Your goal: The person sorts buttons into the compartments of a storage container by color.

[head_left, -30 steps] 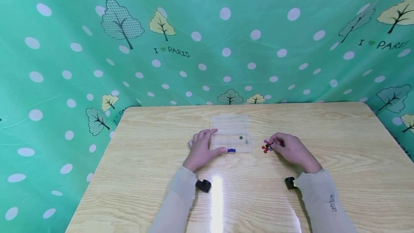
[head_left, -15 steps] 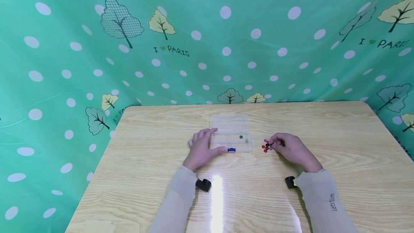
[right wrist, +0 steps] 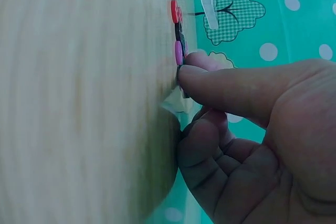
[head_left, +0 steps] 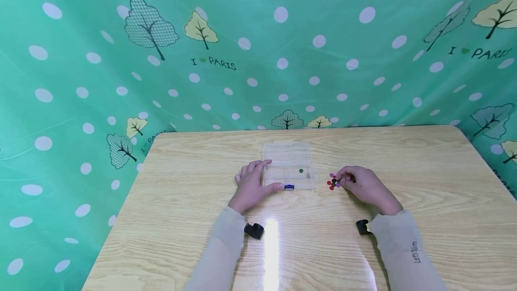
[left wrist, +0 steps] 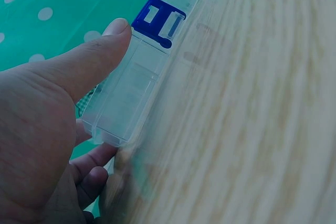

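A clear plastic compartment box (head_left: pixel 282 175) lies on the table with its lid (head_left: pixel 286 151) laid back. My left hand (head_left: pixel 253 188) holds it at the left side, thumb on the front wall beside the blue latch (left wrist: pixel 158 22) and fingers around the edge. Inside the box sits a dark green button (head_left: pixel 300 171), with a faint greyish piece near it. To the right of the box lie several small round buttons (head_left: pixel 329 183) in red, black and purple. My right hand (head_left: pixel 363 185) pinches a black button at the pile's right edge; the thumb and fingers partly hide it.
The wood-grain table (head_left: pixel 194 183) extends around both hands. Behind it hangs a green curtain (head_left: pixel 258 57) with white dots and trees. A bright light reflection (head_left: pixel 271 255) falls on the table between the forearms. Black wrist cameras (head_left: pixel 254 231) sit on both wrists.
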A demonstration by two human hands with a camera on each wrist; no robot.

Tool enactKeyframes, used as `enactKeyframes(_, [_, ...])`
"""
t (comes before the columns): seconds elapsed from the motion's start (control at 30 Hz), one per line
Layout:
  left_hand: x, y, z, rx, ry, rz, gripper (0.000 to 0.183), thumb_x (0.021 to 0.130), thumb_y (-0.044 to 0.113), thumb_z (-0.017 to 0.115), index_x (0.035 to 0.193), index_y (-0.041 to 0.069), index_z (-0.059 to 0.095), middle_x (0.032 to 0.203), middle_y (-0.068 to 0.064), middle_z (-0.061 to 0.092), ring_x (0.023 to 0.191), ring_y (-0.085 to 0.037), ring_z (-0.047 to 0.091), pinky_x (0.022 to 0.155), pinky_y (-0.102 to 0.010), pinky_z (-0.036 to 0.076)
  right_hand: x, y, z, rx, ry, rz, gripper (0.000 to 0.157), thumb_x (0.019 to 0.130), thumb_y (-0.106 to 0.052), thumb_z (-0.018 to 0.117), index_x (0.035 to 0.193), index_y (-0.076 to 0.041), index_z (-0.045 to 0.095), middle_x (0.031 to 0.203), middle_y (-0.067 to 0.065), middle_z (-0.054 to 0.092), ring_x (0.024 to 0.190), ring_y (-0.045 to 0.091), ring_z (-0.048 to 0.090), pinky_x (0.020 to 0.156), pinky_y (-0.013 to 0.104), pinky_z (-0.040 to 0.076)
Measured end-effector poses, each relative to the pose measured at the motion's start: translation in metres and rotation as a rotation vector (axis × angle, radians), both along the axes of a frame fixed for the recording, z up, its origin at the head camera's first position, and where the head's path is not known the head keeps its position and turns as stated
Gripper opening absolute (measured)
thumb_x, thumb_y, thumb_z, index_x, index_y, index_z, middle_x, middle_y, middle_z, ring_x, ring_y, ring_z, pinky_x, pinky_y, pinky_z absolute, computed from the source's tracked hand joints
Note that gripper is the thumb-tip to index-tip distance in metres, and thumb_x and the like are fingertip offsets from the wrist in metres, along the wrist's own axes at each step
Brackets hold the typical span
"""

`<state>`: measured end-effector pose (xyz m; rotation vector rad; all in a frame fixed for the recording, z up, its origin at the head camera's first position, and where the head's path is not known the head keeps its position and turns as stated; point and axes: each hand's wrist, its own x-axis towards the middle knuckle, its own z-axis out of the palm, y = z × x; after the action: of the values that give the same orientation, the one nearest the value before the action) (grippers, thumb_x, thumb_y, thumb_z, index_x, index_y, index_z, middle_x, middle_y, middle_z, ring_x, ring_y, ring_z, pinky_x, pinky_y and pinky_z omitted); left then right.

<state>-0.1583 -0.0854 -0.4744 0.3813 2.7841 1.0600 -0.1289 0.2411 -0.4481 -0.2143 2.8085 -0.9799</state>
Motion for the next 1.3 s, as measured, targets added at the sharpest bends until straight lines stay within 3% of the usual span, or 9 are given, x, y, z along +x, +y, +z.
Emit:
enactKeyframes(0.97, [-0.0014,-0.0003,-0.0020,-0.003,-0.007,0.001,0.093,0.077,0.066,0.075,0.154,0.026,0.040,0.155,-0.005,0.037,0.135,-0.028,0.032,0.098,-0.047,0.022,-0.0014,-0.0005,0.0006,-0.015,-0.020,0.002,0.010,0.094,-0.004,0.065,0.103,-0.006,0.068,0.078,0.001,0.052,0.071,0.018,0.046,0.065,0.033,0.038])
enactKeyframes(1.3, [0.0000,0.0006,0.0023,0.009,-0.004,0.003,0.092,0.077,0.065,0.076,0.153,0.024,0.043,0.152,-0.007,0.040,0.132,-0.029,0.034,0.096,-0.047,0.023,-0.0004,-0.0015,0.0010,-0.008,-0.014,-0.005,0.007,0.094,-0.007,0.068,0.101,-0.007,0.069,0.079,0.001,0.054,0.073,0.018,0.047,0.065,0.033,0.039])
